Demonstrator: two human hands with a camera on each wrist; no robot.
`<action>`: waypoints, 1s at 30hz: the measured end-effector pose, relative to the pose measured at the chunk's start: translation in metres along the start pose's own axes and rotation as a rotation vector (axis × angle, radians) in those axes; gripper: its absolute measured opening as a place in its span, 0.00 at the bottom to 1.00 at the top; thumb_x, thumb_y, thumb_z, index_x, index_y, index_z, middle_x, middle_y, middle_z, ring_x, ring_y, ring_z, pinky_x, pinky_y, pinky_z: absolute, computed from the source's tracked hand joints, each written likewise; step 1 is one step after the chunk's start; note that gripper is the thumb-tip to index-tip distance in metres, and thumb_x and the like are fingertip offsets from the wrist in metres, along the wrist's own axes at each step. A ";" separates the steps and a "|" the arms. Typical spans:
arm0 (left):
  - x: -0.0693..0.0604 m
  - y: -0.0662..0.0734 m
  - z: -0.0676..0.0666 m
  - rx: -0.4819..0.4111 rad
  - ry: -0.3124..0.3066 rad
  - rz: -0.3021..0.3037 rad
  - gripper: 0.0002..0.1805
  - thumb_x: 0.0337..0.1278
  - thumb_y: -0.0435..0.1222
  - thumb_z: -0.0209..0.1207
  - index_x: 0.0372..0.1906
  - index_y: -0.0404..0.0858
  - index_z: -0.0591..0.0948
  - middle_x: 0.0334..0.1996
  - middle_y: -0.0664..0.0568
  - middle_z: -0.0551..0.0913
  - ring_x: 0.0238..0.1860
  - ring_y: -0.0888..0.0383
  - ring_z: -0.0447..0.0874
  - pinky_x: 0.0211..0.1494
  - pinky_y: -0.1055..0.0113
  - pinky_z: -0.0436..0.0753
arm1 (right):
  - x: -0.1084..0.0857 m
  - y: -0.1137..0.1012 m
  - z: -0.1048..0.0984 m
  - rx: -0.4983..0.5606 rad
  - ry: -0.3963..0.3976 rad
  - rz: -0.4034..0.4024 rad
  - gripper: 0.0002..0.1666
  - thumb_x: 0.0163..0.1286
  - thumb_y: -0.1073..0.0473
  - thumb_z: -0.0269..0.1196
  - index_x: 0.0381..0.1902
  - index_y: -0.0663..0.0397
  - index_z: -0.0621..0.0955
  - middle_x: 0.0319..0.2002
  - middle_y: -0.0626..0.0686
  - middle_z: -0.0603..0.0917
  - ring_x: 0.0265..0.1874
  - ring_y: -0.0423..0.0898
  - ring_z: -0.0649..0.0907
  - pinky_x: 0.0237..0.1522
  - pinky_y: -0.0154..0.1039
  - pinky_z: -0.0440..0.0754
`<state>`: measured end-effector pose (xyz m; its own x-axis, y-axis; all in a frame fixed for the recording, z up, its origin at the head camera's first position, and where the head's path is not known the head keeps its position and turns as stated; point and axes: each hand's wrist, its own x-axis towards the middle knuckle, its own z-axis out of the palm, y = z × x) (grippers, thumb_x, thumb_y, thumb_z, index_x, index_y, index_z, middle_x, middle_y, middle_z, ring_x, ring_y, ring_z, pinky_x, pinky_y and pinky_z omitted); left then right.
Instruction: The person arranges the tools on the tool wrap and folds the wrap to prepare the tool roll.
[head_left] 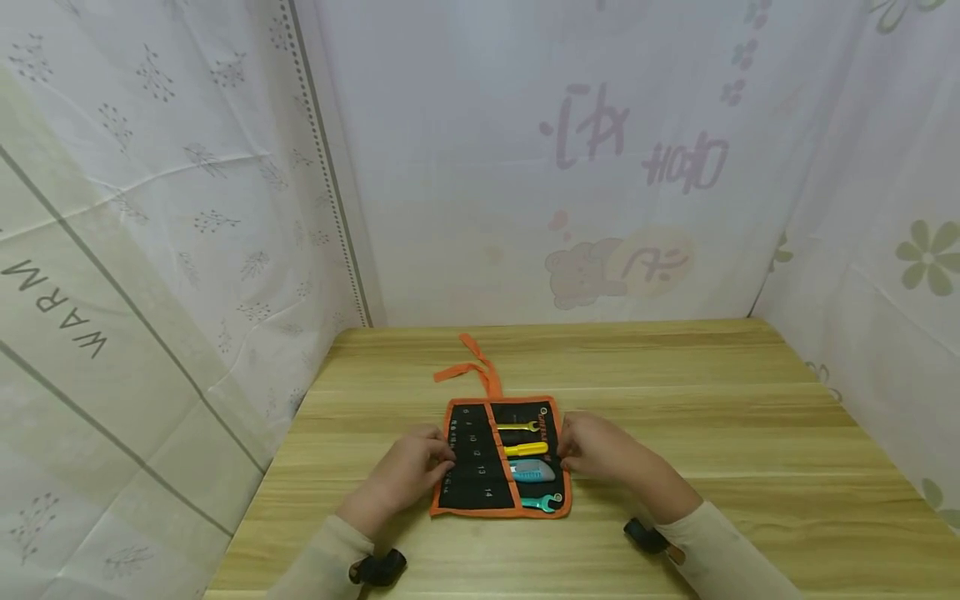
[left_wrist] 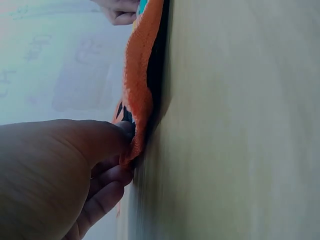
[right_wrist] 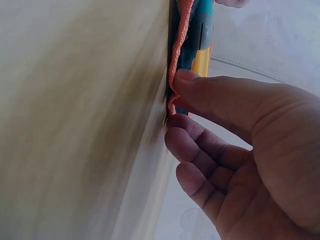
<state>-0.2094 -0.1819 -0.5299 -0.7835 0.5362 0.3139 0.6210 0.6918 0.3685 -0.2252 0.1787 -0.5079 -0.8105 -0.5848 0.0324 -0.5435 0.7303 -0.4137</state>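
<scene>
A black tool roll (head_left: 480, 458) with orange edging lies spread on the table, numbers printed down its pocket side. From its pockets stick out a yellow open-ended wrench (head_left: 517, 427), a yellow handle (head_left: 527, 450), a blue-and-grey utility knife (head_left: 532, 472) and a teal wrench (head_left: 542, 502). My left hand (head_left: 408, 467) pinches the roll's left edge; in the left wrist view the thumb lies over the orange edging (left_wrist: 140, 65). At the opposite side my right hand (head_left: 600, 450) pinches the right edge between thumb and fingers, its other fingers loosely curled in the right wrist view.
Orange tie straps (head_left: 487, 379) trail from the roll's far edge on the wooden table (head_left: 675, 367). Patterned curtains (head_left: 465, 167) stand behind the table and on both sides. A black wrist device (head_left: 378, 569) sits on each forearm.
</scene>
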 end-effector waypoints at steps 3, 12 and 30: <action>0.003 0.005 0.003 0.013 -0.008 0.006 0.03 0.59 0.34 0.75 0.34 0.45 0.91 0.35 0.62 0.79 0.37 0.65 0.77 0.44 0.64 0.83 | -0.006 0.004 0.001 -0.018 0.008 0.013 0.05 0.62 0.61 0.79 0.32 0.44 0.91 0.33 0.39 0.76 0.31 0.36 0.74 0.35 0.35 0.78; 0.013 0.021 0.013 0.029 0.009 0.025 0.04 0.60 0.33 0.74 0.35 0.45 0.90 0.36 0.60 0.80 0.37 0.64 0.80 0.44 0.65 0.84 | -0.026 0.012 -0.006 0.010 0.037 -0.008 0.05 0.62 0.63 0.78 0.32 0.47 0.91 0.33 0.41 0.75 0.31 0.35 0.74 0.34 0.35 0.78; 0.014 0.036 0.022 0.070 0.016 0.039 0.03 0.61 0.33 0.74 0.36 0.45 0.90 0.37 0.59 0.80 0.39 0.61 0.80 0.46 0.64 0.85 | -0.046 0.019 -0.005 0.052 0.082 -0.018 0.07 0.62 0.63 0.78 0.34 0.45 0.91 0.34 0.40 0.76 0.33 0.36 0.76 0.35 0.36 0.79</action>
<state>-0.1987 -0.1389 -0.5319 -0.7580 0.5562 0.3407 0.6478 0.7028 0.2940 -0.1993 0.2215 -0.5131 -0.8171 -0.5651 0.1139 -0.5477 0.6994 -0.4593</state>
